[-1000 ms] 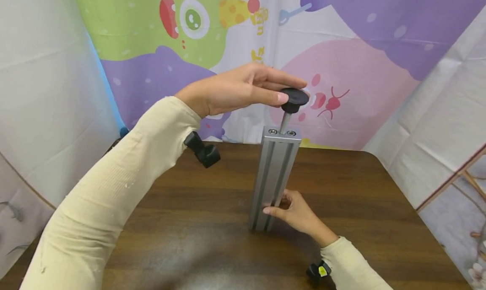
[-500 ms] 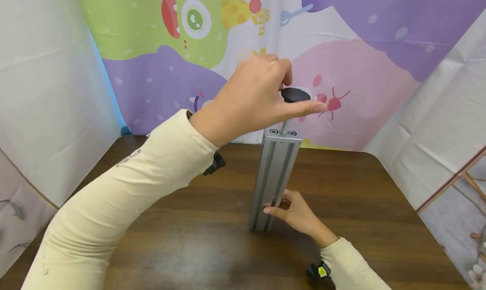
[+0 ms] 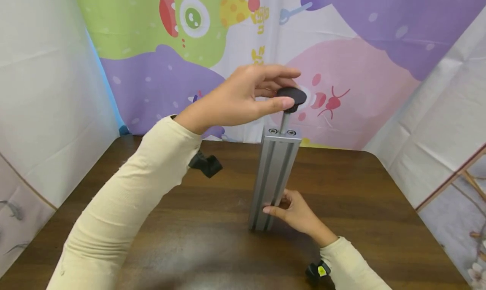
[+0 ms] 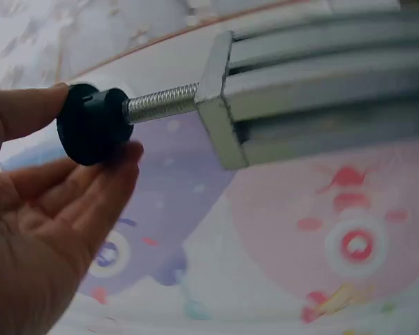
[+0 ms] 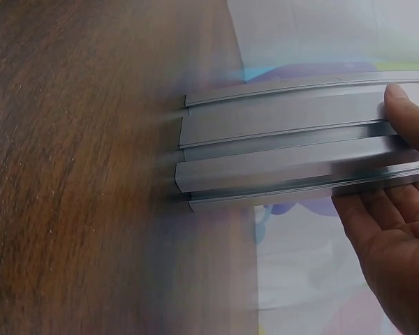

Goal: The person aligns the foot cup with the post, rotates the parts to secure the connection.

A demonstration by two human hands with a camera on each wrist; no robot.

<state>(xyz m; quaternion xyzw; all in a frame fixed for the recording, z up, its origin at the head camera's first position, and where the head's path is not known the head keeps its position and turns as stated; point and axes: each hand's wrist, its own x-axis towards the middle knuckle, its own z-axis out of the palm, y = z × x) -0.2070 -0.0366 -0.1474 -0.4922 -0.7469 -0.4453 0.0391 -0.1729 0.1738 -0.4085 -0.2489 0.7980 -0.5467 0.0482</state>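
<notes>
A silver aluminium profile [image 3: 274, 180] stands upright on the wooden table, with slots down its sides. Out of its top end plate rises a threaded rod bearing a round black levelling foot [image 3: 292, 95]. My left hand [image 3: 243, 94] holds this levelling foot by its edge, thumb on the near side and fingers on the far side. Bare thread of the rod [image 4: 162, 102] shows between foot and end plate in the left wrist view. Low on the profile, my right hand [image 3: 300, 214] grips it, thumb on the front face; the other fingers are partly hidden behind it.
The brown wooden table [image 3: 182, 222] extends around the profile. Behind it hangs a cartoon-printed curtain [image 3: 144, 83], with white cloth [image 3: 436, 113] at the sides. Black camera mounts sit on both wrists.
My left hand turned so its thumb swung right past the levelling foot with fingers curled, then turned back to hold the foot's edge again. The right hand and profile stay in place.
</notes>
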